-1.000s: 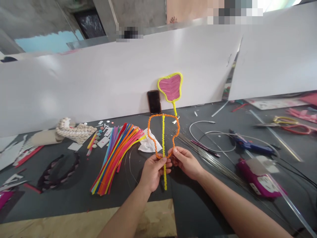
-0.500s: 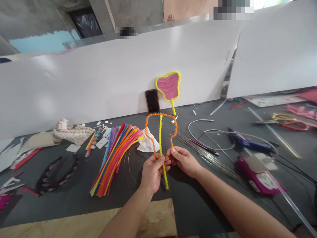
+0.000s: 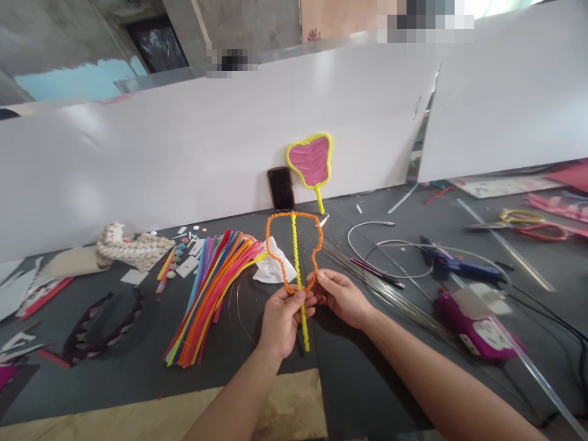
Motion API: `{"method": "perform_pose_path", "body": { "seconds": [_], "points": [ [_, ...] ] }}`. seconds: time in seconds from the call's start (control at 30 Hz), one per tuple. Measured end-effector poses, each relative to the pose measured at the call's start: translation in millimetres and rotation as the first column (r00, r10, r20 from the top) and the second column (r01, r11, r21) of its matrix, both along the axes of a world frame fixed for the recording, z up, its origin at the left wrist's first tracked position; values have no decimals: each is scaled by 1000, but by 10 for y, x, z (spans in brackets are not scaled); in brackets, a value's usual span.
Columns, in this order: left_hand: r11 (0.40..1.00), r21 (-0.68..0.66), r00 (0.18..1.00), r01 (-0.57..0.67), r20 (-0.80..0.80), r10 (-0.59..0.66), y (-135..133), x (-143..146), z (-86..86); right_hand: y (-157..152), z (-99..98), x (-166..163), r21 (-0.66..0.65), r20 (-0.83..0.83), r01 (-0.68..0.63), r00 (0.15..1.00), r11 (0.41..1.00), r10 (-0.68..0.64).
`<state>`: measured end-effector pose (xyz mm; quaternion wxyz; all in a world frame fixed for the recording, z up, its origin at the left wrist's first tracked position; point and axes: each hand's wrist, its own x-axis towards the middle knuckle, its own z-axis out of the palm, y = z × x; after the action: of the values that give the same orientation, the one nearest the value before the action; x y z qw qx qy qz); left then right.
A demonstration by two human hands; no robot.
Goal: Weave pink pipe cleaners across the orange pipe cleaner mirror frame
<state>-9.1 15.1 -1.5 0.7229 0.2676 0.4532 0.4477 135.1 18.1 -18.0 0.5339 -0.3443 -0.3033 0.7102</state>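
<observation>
Between my hands is a fan-shaped frame of twisted pipe cleaners: an orange outline (image 3: pixel 267 236) with a yellow stem (image 3: pixel 296 251) running down its middle and out below. My left hand (image 3: pixel 283 321) pinches it where stem and outline cross at the bottom. On the lower right of the outline, my right hand (image 3: pixel 342 297) closes thumb and fingers. Beyond the frame, a finished-looking fan (image 3: pixel 311 160) with yellow border and pink filling leans on the white board, beside a phone (image 3: pixel 281 188). Left of my hands lies a bundle of coloured pipe cleaners (image 3: pixel 211 294).
At right lie thin wires (image 3: pixel 381 288), a blue glue gun (image 3: pixel 463 260), a magenta device (image 3: pixel 482 327), clear glue sticks and scissors (image 3: pixel 528 225). White crumpled paper (image 3: pixel 275 260) sits behind the frame. A dark braided headband (image 3: pixel 103 324) lies left. White boards (image 3: pixel 184 135) stand along the back.
The frame's top has tilted slightly left, and its outline looks a little narrower. Both hands keep their grip in nearly the same place. The view has shifted slightly.
</observation>
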Motion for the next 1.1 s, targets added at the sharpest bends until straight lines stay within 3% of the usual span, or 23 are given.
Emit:
{"method": "perform_pose_path", "body": {
  "seconds": [0.8, 1.1],
  "points": [
    [998, 8, 997, -58, 54, 58, -36, 70, -43, 9, -40, -66, -31, -4, -14, 1000, 999, 14],
    [993, 60, 994, 98, 46, -101, -27, 5, -4, 8, -36, -49, -7, 4, 54, 999, 998, -54]
  ]
}}
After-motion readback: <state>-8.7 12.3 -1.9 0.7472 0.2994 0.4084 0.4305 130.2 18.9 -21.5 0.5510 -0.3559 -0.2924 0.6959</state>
